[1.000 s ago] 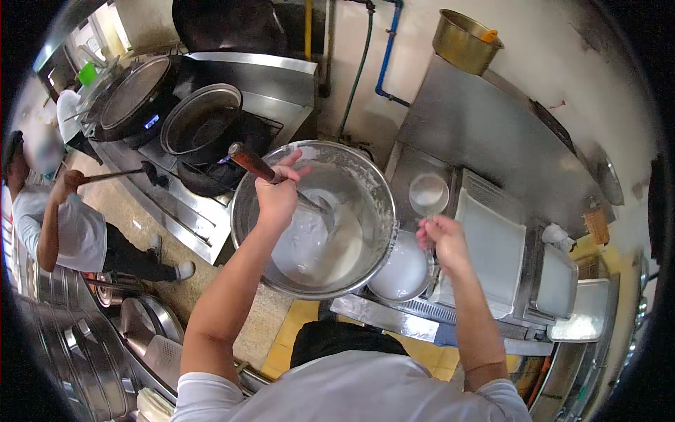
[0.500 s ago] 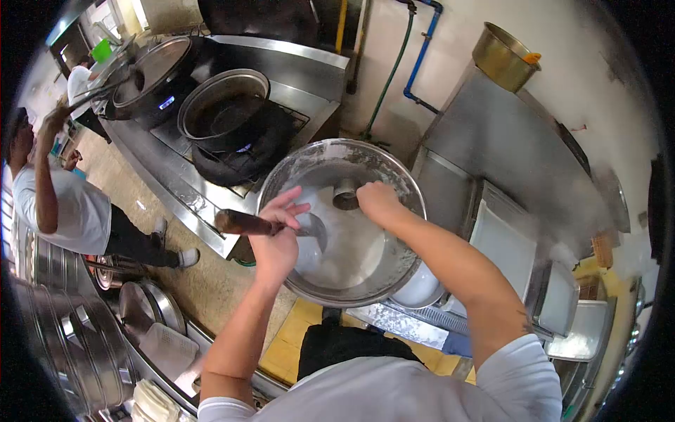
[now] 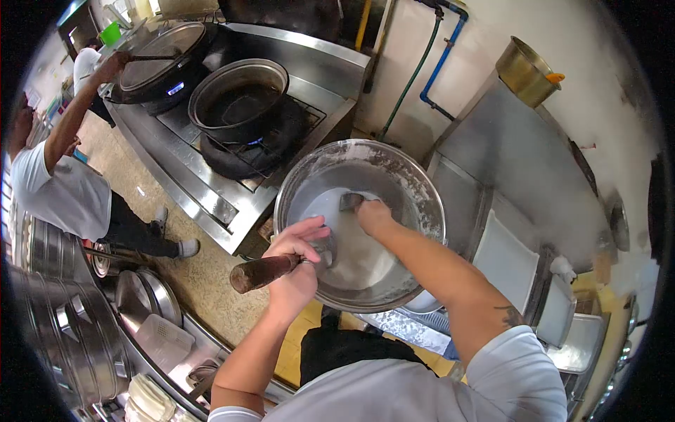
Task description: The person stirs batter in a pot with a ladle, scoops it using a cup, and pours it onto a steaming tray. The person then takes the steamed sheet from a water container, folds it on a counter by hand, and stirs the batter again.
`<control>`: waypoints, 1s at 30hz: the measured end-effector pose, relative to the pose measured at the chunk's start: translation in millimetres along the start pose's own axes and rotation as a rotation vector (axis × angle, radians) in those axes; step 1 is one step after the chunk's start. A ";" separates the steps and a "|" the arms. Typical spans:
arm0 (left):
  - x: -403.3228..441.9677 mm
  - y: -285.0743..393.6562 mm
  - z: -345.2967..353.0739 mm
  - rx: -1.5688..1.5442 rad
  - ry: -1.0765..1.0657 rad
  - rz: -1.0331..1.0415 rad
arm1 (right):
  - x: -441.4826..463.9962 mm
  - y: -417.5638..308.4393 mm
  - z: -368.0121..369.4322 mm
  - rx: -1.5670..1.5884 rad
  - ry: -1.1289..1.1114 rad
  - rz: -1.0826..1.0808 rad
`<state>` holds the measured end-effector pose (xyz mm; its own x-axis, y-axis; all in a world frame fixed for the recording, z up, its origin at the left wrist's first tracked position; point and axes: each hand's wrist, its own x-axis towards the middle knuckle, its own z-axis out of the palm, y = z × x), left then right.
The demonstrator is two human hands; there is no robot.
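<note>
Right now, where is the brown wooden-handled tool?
In the head view, the brown wooden-handled tool is left of centre, in the left hand, at the lower-left rim of the large round steel bowl.

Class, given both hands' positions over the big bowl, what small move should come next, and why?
Probably the right hand should lift the cup out of the bowl: the tool in the left hand also reaches in, close by, and they might knock.

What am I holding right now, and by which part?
Your left hand holds a brown wooden-handled metal tool by the handle's end nearest the metal. Your right hand holds a small grey metal cup; exactly where it's gripped is hidden.
</note>
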<state>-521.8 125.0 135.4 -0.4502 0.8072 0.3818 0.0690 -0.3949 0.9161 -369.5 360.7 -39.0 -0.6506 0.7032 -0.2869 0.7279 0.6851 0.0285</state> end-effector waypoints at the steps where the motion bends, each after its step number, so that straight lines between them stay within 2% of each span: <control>1: -0.3 -0.1 -0.2 -0.001 -0.001 0.001 | -0.5 0.7 5.3 0.026 -0.004 0.009; 4: 0.6 2.0 -0.9 -0.012 0.005 -0.003 | -7.4 -0.2 4.6 0.107 -0.015 0.021; 10: -1.9 -8.0 -6.5 -0.003 0.033 0.028 | -0.9 13.2 -25.8 0.127 -0.400 0.065; 13: -7.9 -13.0 -10.2 0.152 0.089 -0.006 | -10.8 29.3 -40.9 0.393 -0.505 -0.022; 17: -19.6 -6.2 -18.2 0.450 0.127 0.033 | -36.5 49.4 -49.9 0.555 -0.381 -0.143; 21: -39.4 -14.3 -25.4 0.587 0.186 0.035 | -101.7 39.5 -139.8 0.758 -0.380 -0.030; 24: -59.2 -23.0 -19.2 0.509 0.276 0.020 | -144.3 45.6 -180.3 0.843 -0.360 -0.021; 25: -67.8 -18.0 -15.8 0.636 0.284 0.073 | -157.0 50.4 -187.3 0.854 -0.354 -0.031; 28: -111.2 -17.6 -8.4 0.617 0.373 -0.171 | -192.1 74.5 -189.5 0.915 -0.304 -0.008; 30: -142.2 -30.6 -4.6 0.504 0.282 -0.104 | -222.9 88.7 -195.8 0.925 -0.294 0.018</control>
<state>-464.0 20.3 52.5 -0.6924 0.6550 0.3025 0.3954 -0.0062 0.9185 -202.3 302.0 215.0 -0.6491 0.5504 -0.5250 0.7014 0.1659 -0.6932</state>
